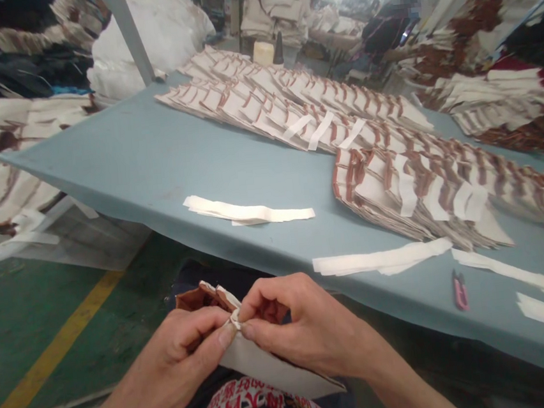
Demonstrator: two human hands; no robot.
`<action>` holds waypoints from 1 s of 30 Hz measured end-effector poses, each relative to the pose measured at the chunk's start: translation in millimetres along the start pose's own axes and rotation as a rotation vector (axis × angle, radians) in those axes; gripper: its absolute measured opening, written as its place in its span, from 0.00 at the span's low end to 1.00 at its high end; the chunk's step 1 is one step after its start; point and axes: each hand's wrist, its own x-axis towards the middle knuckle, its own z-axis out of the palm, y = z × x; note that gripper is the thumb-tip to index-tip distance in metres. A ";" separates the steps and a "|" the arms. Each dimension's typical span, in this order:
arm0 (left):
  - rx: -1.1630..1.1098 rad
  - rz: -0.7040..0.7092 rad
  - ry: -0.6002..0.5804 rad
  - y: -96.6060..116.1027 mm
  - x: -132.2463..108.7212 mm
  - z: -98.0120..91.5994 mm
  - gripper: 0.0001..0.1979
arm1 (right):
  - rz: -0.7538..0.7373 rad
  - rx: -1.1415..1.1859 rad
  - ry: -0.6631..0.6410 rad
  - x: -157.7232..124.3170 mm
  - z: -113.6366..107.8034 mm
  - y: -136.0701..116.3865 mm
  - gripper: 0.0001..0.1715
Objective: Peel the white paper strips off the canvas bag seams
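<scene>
A cream fabric piece with brown edging (273,367) lies across my lap, bunched where my hands meet. My left hand (189,343) pinches its edge between thumb and fingers. Right beside it, my right hand (293,320) pinches the same edge, the fingertips almost touching. A brown part of the piece shows behind my left fingers; the rest of the fold is hidden by my hands. On the table just beyond lie white fabric strips (254,213), with another bundle of strips (378,260) closer to my right hand.
Pink thread snips (460,292) lie near the front edge of the blue table (118,154). Overlapping rows of cream-and-brown fabric pieces (395,179) cover its far side. At left stands a plastic bin (111,235) below more fabric. A person (384,26) is in the background.
</scene>
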 end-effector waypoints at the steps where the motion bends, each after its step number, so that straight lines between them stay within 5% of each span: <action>1: -0.004 -0.016 -0.017 0.5 -0.1 -0.6 0.22 | 0.006 0.018 -0.017 0.8 -1.2 0.2 0.04; 20: 0.013 -0.119 -0.030 -2.8 -12.0 -3.0 0.24 | 0.019 -0.023 -0.067 6.8 3.8 -14.9 0.05; 30: -0.128 -0.039 0.030 -0.7 -8.6 -5.1 0.19 | 0.055 -0.012 -0.075 11.4 7.7 -18.8 0.07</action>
